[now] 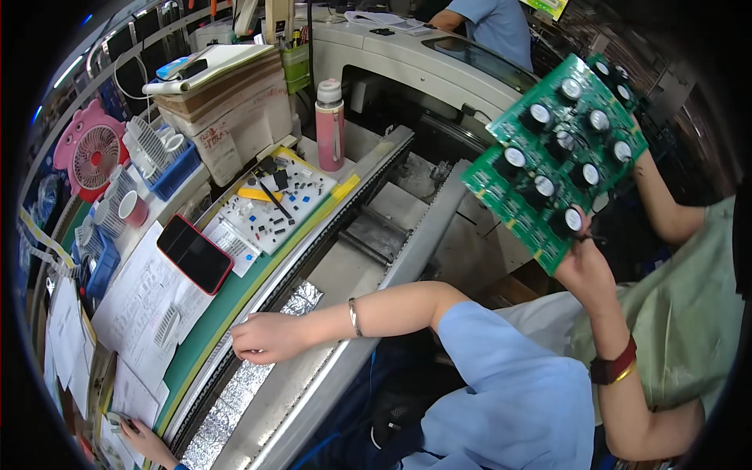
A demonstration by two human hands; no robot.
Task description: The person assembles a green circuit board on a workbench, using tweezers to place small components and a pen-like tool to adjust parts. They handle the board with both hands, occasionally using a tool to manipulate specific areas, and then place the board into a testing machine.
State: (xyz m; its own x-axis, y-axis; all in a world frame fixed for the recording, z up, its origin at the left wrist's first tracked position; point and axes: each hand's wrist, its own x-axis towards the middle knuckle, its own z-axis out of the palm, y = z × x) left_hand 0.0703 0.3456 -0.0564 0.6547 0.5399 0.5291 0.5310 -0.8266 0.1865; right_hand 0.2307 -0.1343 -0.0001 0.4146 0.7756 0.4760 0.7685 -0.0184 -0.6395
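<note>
My right hand (270,338), with a bracelet on its wrist, is held over the conveyor's foil-covered strip (235,395). Its fingers are curled closed, with a tiny bright speck at them too small to name. At the lower left edge, my left hand (145,443) has its fingers closed at a small pale grey object (115,423) beside papers; its kind does not show. To the right, a co-worker in green holds up green circuit boards (560,157) set with several round black-and-silver capacitors. One of the co-worker's hands (586,266) grips the lower corner.
A red-edged phone (195,254) lies on papers. Beyond it are a white tray of small components (278,200), a pink bottle (330,129), a pink fan (92,149) and blue bins (174,171). The conveyor's metal rail (423,235) runs diagonally. Another person (493,31) is at the back.
</note>
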